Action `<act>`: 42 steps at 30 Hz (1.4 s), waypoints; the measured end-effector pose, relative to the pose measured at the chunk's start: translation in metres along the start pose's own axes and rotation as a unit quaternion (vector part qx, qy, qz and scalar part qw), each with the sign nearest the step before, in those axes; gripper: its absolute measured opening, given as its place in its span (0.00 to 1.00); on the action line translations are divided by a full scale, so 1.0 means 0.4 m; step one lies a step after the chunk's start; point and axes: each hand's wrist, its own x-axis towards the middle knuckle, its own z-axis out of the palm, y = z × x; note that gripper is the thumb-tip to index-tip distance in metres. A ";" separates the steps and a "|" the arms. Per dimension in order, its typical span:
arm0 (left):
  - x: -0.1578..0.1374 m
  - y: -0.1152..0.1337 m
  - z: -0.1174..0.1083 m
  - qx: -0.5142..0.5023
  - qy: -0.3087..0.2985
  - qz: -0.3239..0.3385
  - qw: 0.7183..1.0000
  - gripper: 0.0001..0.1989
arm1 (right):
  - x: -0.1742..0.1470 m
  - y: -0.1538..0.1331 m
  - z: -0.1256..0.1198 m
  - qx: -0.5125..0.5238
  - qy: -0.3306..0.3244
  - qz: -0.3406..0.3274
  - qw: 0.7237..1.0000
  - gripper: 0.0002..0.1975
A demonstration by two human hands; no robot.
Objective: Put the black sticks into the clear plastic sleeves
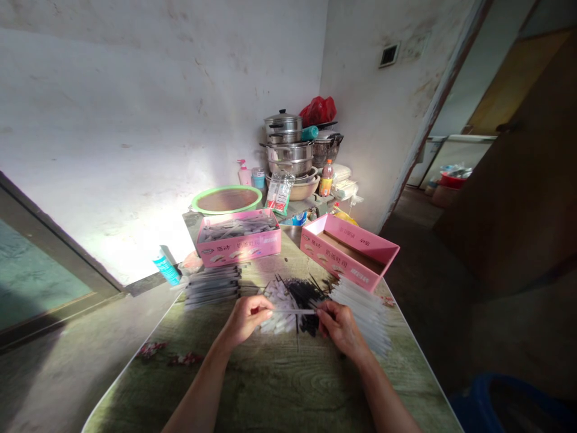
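A thin pale tube [295, 311] spans level between my two hands above the table. My left hand [247, 316] is closed in a pinch around its left end, and my right hand [339, 323] pinches the right end. Just behind them lie a heap of short white pieces [278, 307] and a heap of thin black sticks [306, 296]. To the right, many clear tubes [363, 313] are laid side by side, partly behind my right hand. Grey, dark-ended sticks [213, 285] form a stack beyond my left hand.
A pink box [241, 249] full of similar sticks stands at the back left; another pink box [345, 255] stands at the back right. Behind are a green-rimmed round tray [259, 201], stacked pots [288, 157] and a bottle [326, 179]. A blue-white tube container [166, 267] stands left.
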 end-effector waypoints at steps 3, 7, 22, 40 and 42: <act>0.003 -0.015 -0.020 0.009 0.041 -0.003 0.999 0.08 | 0.003 -0.005 -0.028 0.012 0.055 -0.004 0.998 0.16; 0.006 -0.023 -0.053 0.000 0.114 -0.001 0.994 0.07 | 0.004 -0.005 -0.074 0.057 0.197 -0.003 0.979 0.16; 0.010 0.005 -0.008 -0.010 0.065 -0.004 0.998 0.08 | -0.005 -0.021 -0.007 -0.171 0.089 -0.045 0.980 0.21; 0.000 0.033 0.027 -0.132 -0.049 -0.057 0.988 0.08 | -0.012 -0.033 -0.002 0.078 -0.054 0.057 0.994 0.18; -0.002 0.041 0.025 -0.141 -0.052 -0.067 0.986 0.09 | -0.016 -0.041 -0.001 0.072 -0.057 0.052 0.994 0.19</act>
